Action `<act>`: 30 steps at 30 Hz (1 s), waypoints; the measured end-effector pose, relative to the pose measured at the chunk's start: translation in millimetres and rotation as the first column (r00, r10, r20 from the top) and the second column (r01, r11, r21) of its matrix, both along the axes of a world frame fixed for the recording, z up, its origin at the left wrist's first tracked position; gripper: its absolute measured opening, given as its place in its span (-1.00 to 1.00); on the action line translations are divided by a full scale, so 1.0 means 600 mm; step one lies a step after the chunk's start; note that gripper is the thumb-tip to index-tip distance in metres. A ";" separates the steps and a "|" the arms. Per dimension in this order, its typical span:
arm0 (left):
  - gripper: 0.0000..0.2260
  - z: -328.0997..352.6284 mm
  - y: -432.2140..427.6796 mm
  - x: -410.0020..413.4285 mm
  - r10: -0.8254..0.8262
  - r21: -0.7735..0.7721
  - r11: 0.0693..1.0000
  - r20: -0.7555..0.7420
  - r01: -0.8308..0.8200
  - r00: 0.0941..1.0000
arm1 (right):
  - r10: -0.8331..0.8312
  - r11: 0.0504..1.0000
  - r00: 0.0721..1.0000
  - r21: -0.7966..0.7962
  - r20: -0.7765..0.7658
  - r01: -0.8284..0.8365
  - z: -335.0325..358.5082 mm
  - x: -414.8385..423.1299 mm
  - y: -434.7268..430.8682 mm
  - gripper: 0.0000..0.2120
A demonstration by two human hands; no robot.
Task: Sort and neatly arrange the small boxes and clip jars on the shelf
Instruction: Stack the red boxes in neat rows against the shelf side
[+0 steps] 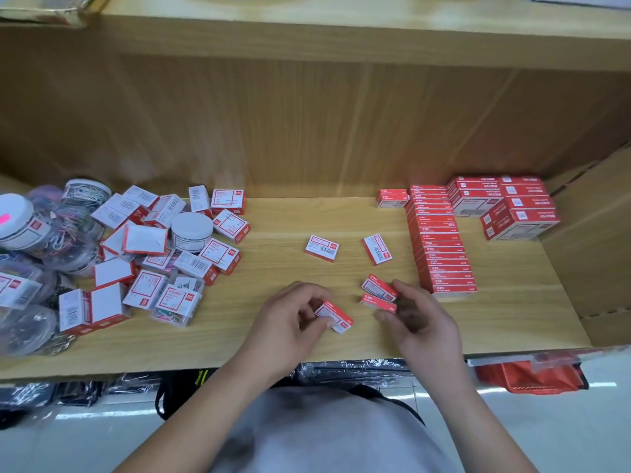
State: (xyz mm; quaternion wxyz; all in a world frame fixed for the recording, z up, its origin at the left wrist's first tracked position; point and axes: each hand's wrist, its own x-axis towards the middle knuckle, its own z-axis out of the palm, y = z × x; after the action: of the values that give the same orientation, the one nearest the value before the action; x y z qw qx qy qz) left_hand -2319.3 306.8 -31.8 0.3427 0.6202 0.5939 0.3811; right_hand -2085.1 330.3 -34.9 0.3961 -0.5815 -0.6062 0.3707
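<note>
Boxes sit close to both hands at the front of the shelf [273, 349]. I see the left hand [290, 315] pinching a small red box [336, 317] at its left end. The right hand [420, 315] pinches a pair of red boxes [379, 291], one above the other, just left of the row of red boxes [440, 240].

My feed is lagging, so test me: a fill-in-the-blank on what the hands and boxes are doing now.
The left hand pinches exactly ___ small red box.
The right hand holds ___ small boxes.
The neat row of red boxes lies on the ___ side of the shelf.
The white-lidded jar sits in the pile on the ___.
Missing words: one; two; right; left.
</note>
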 end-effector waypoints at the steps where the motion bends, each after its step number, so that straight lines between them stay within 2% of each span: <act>1: -0.74 -0.002 0.001 0.005 0.003 -0.018 1.000 0.030 -0.003 1.000 | -0.016 1.000 1.000 0.010 -0.008 0.016 0.000 0.001 -0.002 -0.56; 5: -0.78 -0.008 0.012 0.031 0.002 -0.095 0.995 0.095 0.007 0.995 | -0.038 0.999 0.996 -0.029 -0.085 0.036 0.007 -0.001 0.008 -0.63; 9: -0.80 -0.010 0.032 0.049 0.016 -0.086 0.996 0.122 -0.005 0.992 | -0.008 0.999 0.992 -0.037 -0.127 0.004 0.003 0.009 0.015 -0.62; 14: -0.80 -0.019 0.041 0.063 -0.008 -0.038 0.999 0.115 0.013 0.993 | 0.042 0.997 0.981 -0.058 -0.191 -0.054 -0.001 0.018 0.004 -0.58; 17: -0.79 -0.017 0.046 0.072 -0.059 0.039 0.998 0.064 0.057 0.996 | 0.065 0.996 0.982 -0.055 -0.179 -0.076 -0.005 0.024 0.005 -0.61; 19: -0.75 -0.023 0.052 0.072 -0.066 0.064 0.996 0.023 0.064 0.998 | 0.074 0.995 0.988 -0.056 -0.137 -0.082 -0.010 0.023 0.006 -0.59; 21: -0.62 -0.028 0.057 0.070 -0.060 0.036 0.998 0.023 0.059 0.998 | 0.087 0.994 0.990 -0.063 -0.112 -0.094 -0.010 0.020 0.005 -0.55; 23: -0.47 -0.029 0.063 0.067 -0.109 0.022 0.994 0.009 0.108 0.994 | 0.091 0.992 0.991 -0.073 -0.100 -0.098 -0.005 0.018 0.007 -0.51; 24: -0.46 -0.028 0.066 0.067 -0.145 0.030 0.989 -0.019 0.145 0.989 | 0.092 0.991 0.990 -0.087 -0.102 -0.101 0.000 0.017 0.009 -0.48; 27: -0.56 -0.022 0.073 0.066 -0.172 0.058 0.983 -0.082 0.177 0.982 | 0.093 0.988 0.991 -0.116 -0.101 -0.105 0.017 0.009 0.019 -0.41; 30: -0.60 -0.025 0.074 0.065 -0.150 0.028 0.988 -0.040 0.151 0.988 | 0.065 0.989 0.990 -0.127 -0.128 -0.081 0.037 -0.002 0.017 -0.42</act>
State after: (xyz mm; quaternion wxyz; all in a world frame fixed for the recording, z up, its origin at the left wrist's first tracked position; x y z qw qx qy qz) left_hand -2280.6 351.2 -46.9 0.3497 0.6755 0.5459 0.3513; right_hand -2086.5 340.3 -12.7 0.3796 -0.5597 -0.5756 0.4596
